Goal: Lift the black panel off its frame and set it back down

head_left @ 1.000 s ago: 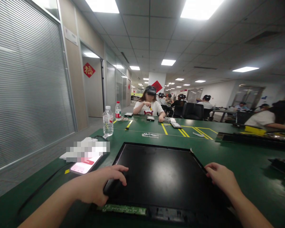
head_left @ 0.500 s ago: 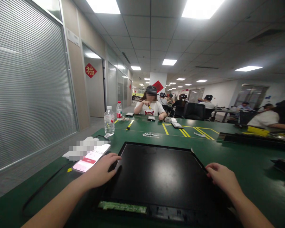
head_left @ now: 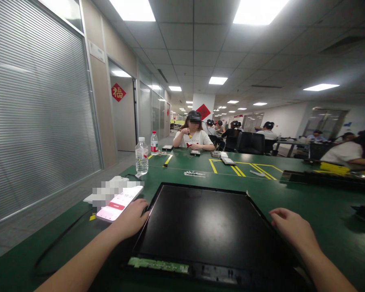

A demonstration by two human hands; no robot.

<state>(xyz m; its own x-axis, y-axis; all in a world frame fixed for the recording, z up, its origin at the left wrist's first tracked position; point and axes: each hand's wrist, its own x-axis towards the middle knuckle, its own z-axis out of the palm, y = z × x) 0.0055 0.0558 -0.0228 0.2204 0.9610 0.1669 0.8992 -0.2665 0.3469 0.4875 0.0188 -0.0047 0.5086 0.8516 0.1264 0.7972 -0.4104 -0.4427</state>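
Observation:
A flat black display panel (head_left: 188, 219) in a thin frame lies face up on the green table, with a strip of green circuit board (head_left: 158, 265) along its near edge. My left hand (head_left: 133, 217) rests beside the panel's left edge, fingers loosely stretched and the tips close to the frame; whether they touch it I cannot tell. Just off the right edge is my right hand (head_left: 292, 229), its fingers loosely bent and nothing visible in them. A lit phone (head_left: 119, 205) lies beyond my left wrist.
Behind the phone stand a clear water bottle (head_left: 141, 156) and a red-capped bottle (head_left: 153, 143). White scraps (head_left: 194, 174) lie past the panel. Across the green table (head_left: 182, 165) sits a person (head_left: 193, 134) with small devices. Dark parts and a yellow tray (head_left: 331, 168) are at right.
My right hand has come away from the panel's right edge, outward. My left hand has slid slightly left, its fingers drawn back from over the frame. The panel stays put.

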